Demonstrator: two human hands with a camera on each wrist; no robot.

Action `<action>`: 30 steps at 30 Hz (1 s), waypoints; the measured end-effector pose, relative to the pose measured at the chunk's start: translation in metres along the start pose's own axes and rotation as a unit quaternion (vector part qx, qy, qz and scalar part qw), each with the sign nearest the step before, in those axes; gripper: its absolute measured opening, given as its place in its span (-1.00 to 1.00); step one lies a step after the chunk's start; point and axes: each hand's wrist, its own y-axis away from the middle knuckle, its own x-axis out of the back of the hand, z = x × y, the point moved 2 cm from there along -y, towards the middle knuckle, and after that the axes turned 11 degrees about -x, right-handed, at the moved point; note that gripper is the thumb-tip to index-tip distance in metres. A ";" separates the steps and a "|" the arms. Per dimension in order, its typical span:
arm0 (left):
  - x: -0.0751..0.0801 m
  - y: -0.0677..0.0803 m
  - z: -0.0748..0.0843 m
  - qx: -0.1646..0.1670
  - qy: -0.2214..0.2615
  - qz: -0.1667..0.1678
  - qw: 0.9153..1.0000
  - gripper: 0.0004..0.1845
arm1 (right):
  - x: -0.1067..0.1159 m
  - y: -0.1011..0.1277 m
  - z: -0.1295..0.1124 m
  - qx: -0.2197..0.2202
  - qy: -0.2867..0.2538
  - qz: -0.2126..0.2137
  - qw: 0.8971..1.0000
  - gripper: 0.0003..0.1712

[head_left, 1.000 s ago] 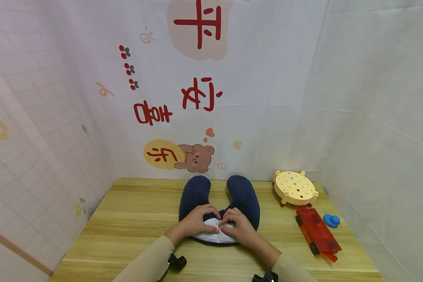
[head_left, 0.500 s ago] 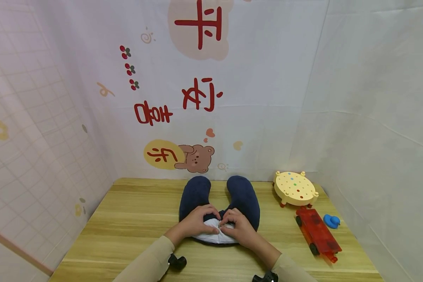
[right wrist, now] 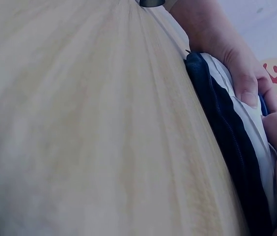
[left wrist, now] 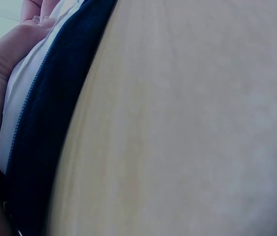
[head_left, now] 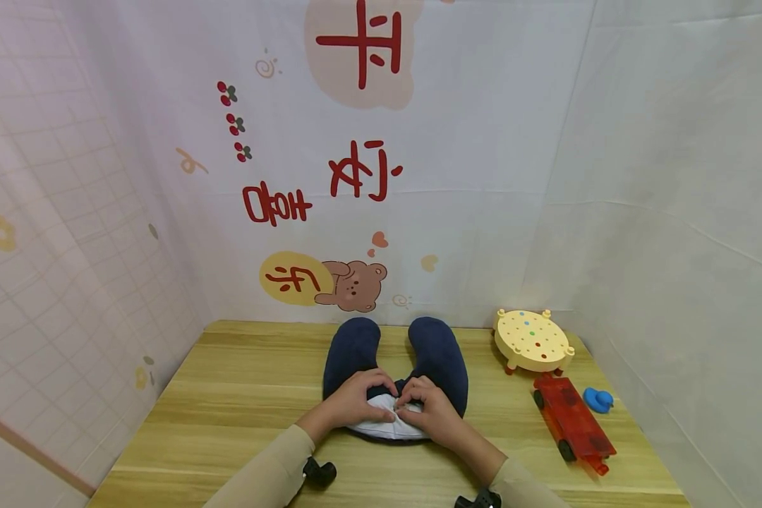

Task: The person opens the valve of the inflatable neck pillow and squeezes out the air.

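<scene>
The pillow [head_left: 395, 367], a navy U-shape, lies flat on the table [head_left: 228, 409] with its two arms pointing at the back wall and its closed bend toward the person. At that bend the cover gapes and a white insert [head_left: 381, 425] bulges out. The left wrist view shows a zipper [left wrist: 23, 120] running along the navy edge beside the white.

Both hands sit on the opening, knuckles almost touching. The left hand [head_left: 354, 398] curls its fingers and thumb over the white bulge and the cover's edge, gripping there. The right hand [head_left: 427, 411] pinches the same edge just beside it, fingertips tucked into the seam.

To do this well, I judge the hands should hold the two cover edges close and level, press the insert down under the navy lip so no white fabric sits in the zipper's track, and work in short stretches along the seam. A snagged lining is the likely fault.

Right of the pillow, well apart, stands a yellow pegboard [head_left: 532, 340]; nearer the person from it lie a red truck [head_left: 571, 422] and, just beside that, a blue duck [head_left: 598, 399].
</scene>
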 end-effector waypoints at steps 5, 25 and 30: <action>0.000 0.000 0.001 0.005 0.004 0.003 1.000 -0.58 | 0.001 0.000 0.000 -0.008 0.000 -0.005 1.000 -0.86; -0.002 -0.001 -0.002 0.013 0.008 0.002 1.000 -0.60 | 0.002 -0.001 0.001 -0.033 -0.021 -0.013 0.999 -0.87; -0.002 -0.001 -0.003 0.015 0.007 0.002 1.000 -0.60 | 0.002 -0.001 0.001 -0.035 -0.021 -0.016 0.999 -0.87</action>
